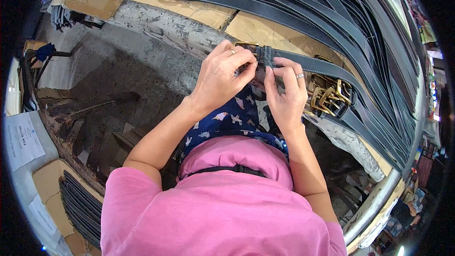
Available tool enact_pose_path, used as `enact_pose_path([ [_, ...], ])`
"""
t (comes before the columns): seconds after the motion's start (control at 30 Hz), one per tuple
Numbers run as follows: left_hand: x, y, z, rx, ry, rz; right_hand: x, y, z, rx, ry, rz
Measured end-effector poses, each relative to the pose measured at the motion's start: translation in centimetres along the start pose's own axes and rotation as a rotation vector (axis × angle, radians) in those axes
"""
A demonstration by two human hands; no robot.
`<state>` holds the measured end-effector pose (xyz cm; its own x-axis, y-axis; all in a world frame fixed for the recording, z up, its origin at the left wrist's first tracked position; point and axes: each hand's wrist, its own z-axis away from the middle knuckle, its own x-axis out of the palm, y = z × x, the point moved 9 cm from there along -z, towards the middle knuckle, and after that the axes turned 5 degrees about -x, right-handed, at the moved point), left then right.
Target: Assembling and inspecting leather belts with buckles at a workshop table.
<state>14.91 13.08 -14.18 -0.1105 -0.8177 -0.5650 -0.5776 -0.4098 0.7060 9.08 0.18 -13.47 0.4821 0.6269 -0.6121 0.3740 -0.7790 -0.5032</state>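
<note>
A dark leather belt point(327, 68) with pale edge stitching lies across the table's near edge, its gold-coloured buckle point(247, 43) toward the left. My left hand point(220, 76) is closed at the buckle end, thumb and forefinger pinched together beside the keeper loop point(266, 55). Just right of it, my right hand point(288, 92) has its thumb and fingertips drawn together on the belt's lower edge by the loop. Both hands wear a ring. Whether a small thread is between the fingertips is too fine to make out.
Many similar belts point(294, 12) lie over cardboard point(204, 9) on the table, curving down the right side. A cluster of gold buckles point(327, 97) sits right of my right hand. At lower left, a carton point(50, 180) holds stacked dark strips point(78, 204). Rough wooden pieces point(95, 111) stand on the left.
</note>
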Motion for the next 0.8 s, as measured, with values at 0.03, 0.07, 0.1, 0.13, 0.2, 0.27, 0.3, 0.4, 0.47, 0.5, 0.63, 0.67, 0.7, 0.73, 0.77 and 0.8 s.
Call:
enact_pose_path([
  [0.03,0.06,-0.02,0.01,-0.001,-0.001,0.000,0.06,0.06,0.02,0.001,-0.001,-0.001],
  [0.07,0.01,-0.03,0.02,-0.001,0.010,0.000,0.11,0.07,0.02,-0.004,-0.001,-0.001],
  [0.1,-0.06,-0.05,0.01,0.000,0.022,0.001,0.16,0.05,0.00,-0.009,-0.001,-0.002],
  [0.13,0.01,-0.11,0.00,-0.001,0.021,0.001,0.19,0.06,-0.01,-0.008,-0.001,-0.002],
  [0.2,-0.21,-0.03,0.03,0.021,0.063,0.017,0.13,0.07,-0.01,-0.004,0.006,-0.016],
  [0.27,-0.21,-0.03,0.05,0.023,0.061,0.015,0.13,0.09,0.03,0.001,0.010,-0.018],
  [0.3,-0.16,-0.14,0.05,0.021,0.057,0.013,0.21,0.19,0.06,0.007,0.009,-0.021],
  [0.4,-0.11,-0.36,0.01,0.010,0.050,0.027,0.32,0.32,0.12,0.031,0.000,-0.032],
  [0.47,-0.14,-0.27,0.00,0.013,0.054,0.029,0.18,0.22,0.09,0.024,0.004,-0.027],
  [0.5,-0.17,-0.24,0.01,0.014,0.059,0.032,0.14,0.16,0.09,0.017,0.005,-0.022],
  [0.63,-0.21,-0.34,0.10,-0.005,0.051,0.037,0.28,0.15,0.21,0.015,0.006,-0.028],
  [0.67,-0.23,-0.37,0.12,-0.007,0.041,0.024,0.37,0.20,0.26,0.023,0.005,-0.040],
  [0.7,-0.17,-0.36,0.08,-0.008,0.031,0.015,0.34,0.28,0.28,0.033,0.004,-0.048],
  [0.73,-0.14,-0.39,0.02,-0.007,0.029,0.016,0.31,0.34,0.29,0.034,0.005,-0.047],
  [0.77,-0.20,-0.34,-0.04,0.006,0.039,0.020,0.27,0.30,0.29,0.025,0.008,-0.043],
  [0.8,-0.27,-0.28,-0.07,0.019,0.049,0.023,0.24,0.28,0.31,0.015,0.011,-0.041],
])
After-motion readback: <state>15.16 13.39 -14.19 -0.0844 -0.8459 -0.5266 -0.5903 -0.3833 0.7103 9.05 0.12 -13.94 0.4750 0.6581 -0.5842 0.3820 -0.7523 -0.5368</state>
